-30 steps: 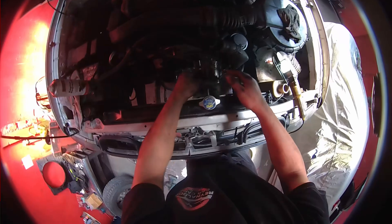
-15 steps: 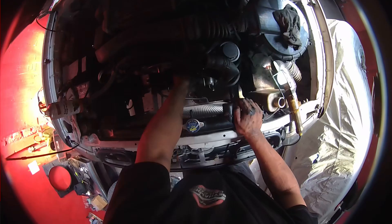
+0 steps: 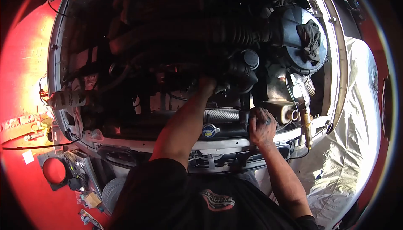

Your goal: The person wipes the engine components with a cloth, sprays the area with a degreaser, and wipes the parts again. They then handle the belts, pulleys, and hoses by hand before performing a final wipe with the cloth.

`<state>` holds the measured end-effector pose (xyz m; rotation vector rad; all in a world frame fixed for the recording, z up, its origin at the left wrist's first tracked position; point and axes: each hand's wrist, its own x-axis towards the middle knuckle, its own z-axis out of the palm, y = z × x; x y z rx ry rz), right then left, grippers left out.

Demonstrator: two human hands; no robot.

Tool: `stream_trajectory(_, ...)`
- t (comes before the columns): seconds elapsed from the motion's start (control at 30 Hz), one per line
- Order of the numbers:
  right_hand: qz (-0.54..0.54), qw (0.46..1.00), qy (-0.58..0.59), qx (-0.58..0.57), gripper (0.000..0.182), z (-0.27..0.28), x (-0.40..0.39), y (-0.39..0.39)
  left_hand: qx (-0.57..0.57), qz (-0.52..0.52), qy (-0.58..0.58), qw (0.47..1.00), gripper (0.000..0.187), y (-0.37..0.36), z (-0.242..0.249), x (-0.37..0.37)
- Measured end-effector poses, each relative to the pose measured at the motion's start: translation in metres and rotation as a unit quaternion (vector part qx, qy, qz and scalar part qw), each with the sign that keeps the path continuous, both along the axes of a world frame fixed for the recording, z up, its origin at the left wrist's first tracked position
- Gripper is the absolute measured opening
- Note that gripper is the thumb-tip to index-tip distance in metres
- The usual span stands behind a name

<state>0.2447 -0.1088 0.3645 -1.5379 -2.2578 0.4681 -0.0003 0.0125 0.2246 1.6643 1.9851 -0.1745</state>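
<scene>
Left hand (image 3: 207, 84): among the engine parts (image 3: 242, 78); fingers in shadow, grip cannot be determined.
Right hand (image 3: 263, 126): moved from the engine parts to the radiator (image 3: 225, 115) edge; fingertips hidden, grip uncertain.
Radiator cap (image 3: 209, 130): between the forearms.
Effect: apparently one-handed work, right hand bracing.

So there's a dark crumpled rag (image 3: 310, 41) just chilling on that round housing (image 3: 292, 25), with a caged work lamp (image 3: 299, 90) near it, yellowish handle and all. Pale can (image 3: 67, 99) over at the opposite edge of the bay. Big silvery cover (image 3: 350, 146) beside the car, plus a tyre (image 3: 112, 192), a cardboard box (image 3: 92, 199) and a white sheet (image 3: 28, 157) around the red floor (image 3: 25, 188).
</scene>
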Motion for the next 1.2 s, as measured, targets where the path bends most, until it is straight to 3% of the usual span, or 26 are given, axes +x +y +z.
stream_trajectory(0.33,-0.013,0.999,-0.025,-0.022,0.021,-0.004,0.0,-0.002,-0.03,-0.045,-0.044,0.998,0.036,-0.013,0.002,0.012)
stream_trajectory(0.47,-0.026,0.999,-0.019,0.029,0.02,-0.007,0.0,-0.003,-0.023,-0.072,-0.066,0.995,0.035,-0.033,0.009,0.012)
stream_trajectory(0.63,-0.016,1.0,-0.007,-0.012,0.019,0.003,-0.003,-0.001,-0.028,-0.026,-0.049,0.998,0.035,-0.012,0.026,-0.036)
stream_trajectory(1.2,-0.011,1.0,-0.006,0.014,0.021,-0.006,-0.001,-0.001,-0.024,-0.003,-0.023,0.999,0.032,0.001,-0.002,-0.003)
